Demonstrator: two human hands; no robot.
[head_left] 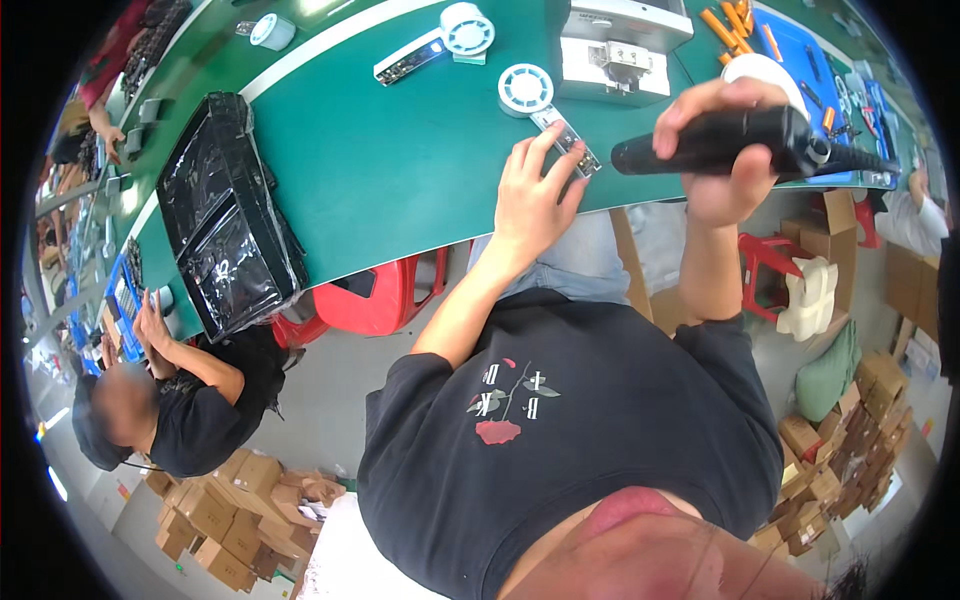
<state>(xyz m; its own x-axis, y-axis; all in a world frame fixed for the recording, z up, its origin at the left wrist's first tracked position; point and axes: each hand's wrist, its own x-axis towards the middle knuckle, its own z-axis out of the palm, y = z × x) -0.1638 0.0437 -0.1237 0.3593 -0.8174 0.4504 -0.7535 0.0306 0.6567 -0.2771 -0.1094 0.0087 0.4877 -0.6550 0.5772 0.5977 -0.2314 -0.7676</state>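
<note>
My left hand (535,195) rests at the table's near edge, its fingers curled over the open handle of a small white handheld fan (526,91). A circuit board shows in that handle, and the round head points away from me. Raised to the right, my right hand (725,150) is wrapped round a black electric screwdriver (700,143), held nearly level above the table edge. The tool's rounded end points left toward the fan, apart from it. A second handheld fan (467,30) with an exposed board lies farther back, left of the first.
A grey-white machine (620,70) stands at the back. Orange cylindrical cells (735,22) and a blue tray (800,60) are at right. A bulky black plastic-wrapped bundle (225,220) lies left on the green table (380,160). Another person (190,390) sits at far left, near a red stool (370,300).
</note>
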